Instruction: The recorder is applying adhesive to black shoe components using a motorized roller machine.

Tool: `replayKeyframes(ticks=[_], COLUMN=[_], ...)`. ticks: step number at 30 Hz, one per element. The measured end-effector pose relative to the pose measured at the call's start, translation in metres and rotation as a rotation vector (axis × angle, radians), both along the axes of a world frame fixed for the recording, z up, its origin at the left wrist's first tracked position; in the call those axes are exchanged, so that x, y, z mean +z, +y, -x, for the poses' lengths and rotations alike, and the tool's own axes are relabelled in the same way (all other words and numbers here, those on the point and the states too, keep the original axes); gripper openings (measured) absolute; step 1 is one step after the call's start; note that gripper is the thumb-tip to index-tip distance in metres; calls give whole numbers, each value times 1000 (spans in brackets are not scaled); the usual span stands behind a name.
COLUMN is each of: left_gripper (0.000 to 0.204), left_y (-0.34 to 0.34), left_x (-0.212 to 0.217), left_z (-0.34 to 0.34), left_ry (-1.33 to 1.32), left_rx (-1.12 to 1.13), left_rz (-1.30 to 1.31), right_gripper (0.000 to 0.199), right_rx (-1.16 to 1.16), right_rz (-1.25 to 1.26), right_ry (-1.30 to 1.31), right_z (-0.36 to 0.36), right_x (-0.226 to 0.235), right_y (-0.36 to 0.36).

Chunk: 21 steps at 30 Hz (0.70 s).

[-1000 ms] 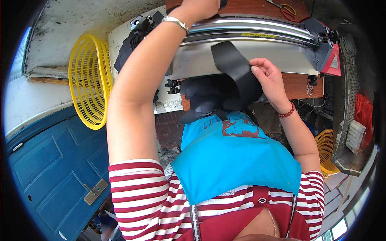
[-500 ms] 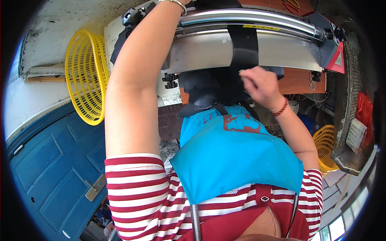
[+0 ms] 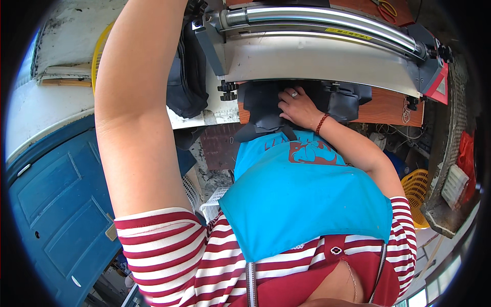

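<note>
My right hand, with a ring and a red-brown bracelet, is over the dark sheet pieces lying at the near edge of the roller machine. Its fingers are bent and closed on a black sheet; their tips are partly hidden. My left forearm reaches up past the machine's left end, and the left hand is beyond the upper edge. The machine has a shiny metal roller above a bare metal plate. More black sheets hang in a pile beside its left end.
A blue door stands at the left. Behind my left arm shows a yellow basket; another yellow basket sits low at the right. Yellow-and-red handled scissors lie at the far right. A white basket is below.
My right hand has moved left and down onto the dark sheets. The black strip that lay across the metal plate is gone from it. My left arm has swung left, its hand leaving view.
</note>
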<state>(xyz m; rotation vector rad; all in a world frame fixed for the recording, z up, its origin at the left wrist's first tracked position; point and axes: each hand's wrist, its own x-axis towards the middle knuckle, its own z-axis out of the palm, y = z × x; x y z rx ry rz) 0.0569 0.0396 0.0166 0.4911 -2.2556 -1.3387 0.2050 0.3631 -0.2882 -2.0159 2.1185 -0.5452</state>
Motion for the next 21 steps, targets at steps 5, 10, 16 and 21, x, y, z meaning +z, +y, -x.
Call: replayKeyframes(ticks=[5,10,16,21], left_gripper=[38,31,31,23], left_y=[12,-31,1,9], left_x=[-3,-46,-66,-101], left_z=[-1,25,38,25], left_ry=[-27,-4,-191,57], left_rx=[34,25,181,69], left_rz=[43,110,34,436], right_gripper=[24,13,12,15], right_rx=[-35,-161,-122,-376], right_rz=[2,51,96,170], right_ry=[44,173,-37,-673], right_z=[-11,-29,-12,23], right_x=[-5,-4,14,116], right_y=[3,-3,10,32])
